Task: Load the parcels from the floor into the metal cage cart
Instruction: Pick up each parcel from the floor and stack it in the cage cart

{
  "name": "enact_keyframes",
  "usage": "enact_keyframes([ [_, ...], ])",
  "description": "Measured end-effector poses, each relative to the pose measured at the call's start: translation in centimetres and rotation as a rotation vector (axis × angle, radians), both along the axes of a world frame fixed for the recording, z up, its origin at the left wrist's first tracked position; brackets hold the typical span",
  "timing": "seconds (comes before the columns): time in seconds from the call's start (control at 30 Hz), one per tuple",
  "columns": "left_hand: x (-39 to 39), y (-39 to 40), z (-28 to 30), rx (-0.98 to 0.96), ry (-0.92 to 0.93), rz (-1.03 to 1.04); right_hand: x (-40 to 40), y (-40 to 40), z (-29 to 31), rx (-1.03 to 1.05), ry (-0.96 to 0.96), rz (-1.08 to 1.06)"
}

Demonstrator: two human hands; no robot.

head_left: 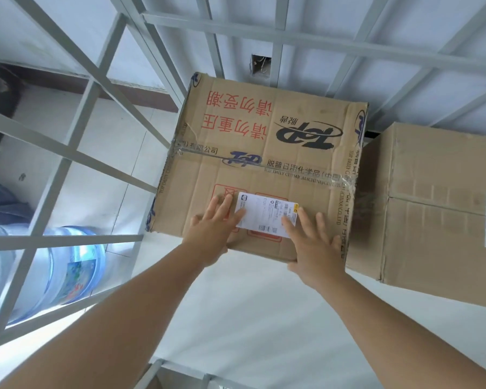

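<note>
Here, both hands, left [212, 231] and right [316, 248], flat, fingers spread, on "TOP"-printed carton [264, 153] beside its label [265, 211].

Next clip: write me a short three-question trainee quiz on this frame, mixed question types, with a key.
1. True or false: both hands lie flat on top of the printed box.
2. Which is outside the cage bars? A) water jug B) plain box C) shipping label
3. Fill in: the plain box stands to the ___ of the printed box.

Key:
1. True: left hand, right hand.
2. A: water jug; plain box; shipping label.
3. Right.
</note>
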State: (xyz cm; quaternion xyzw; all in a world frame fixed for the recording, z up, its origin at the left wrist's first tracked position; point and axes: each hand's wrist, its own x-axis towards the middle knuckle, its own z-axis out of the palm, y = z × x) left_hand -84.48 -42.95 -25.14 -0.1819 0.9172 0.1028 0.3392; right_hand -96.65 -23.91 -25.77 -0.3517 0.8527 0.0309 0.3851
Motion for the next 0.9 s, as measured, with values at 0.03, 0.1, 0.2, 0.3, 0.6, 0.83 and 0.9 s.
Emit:
enact_keyframes([
  [0.03,-0.4,0.1,0.2,0.003,0.000,0.034,-0.2,-0.3,0.0,0.006,0.006,-0.005],
  [0.1,-1.0,0.4,0.7,0.026,-0.026,0.099,-0.5,-0.6,0.2,0.015,0.004,-0.014],
  [0.2,-1.5,1.2,2.2,0.031,-0.051,0.130,-0.5,-0.2,1.2,0.035,-0.004,-0.023],
  [0.3,-1.2,2.1,4.9,0.002,-0.016,0.088,-0.6,0.6,3.5,0.050,0.010,-0.024],
  [0.6,0.9,4.0,16.4,-0.036,0.128,0.248,-1.2,0.1,15.6,-0.105,0.120,0.104],
  [0.83,4.6,5.6,27.1,-0.130,0.267,0.386,1.5,0.0,25.2,-0.227,0.145,0.202],
  [0.9,6.4,6.1,29.8,-0.165,0.305,0.406,3.0,0.2,28.0,-0.261,0.152,0.239],
])
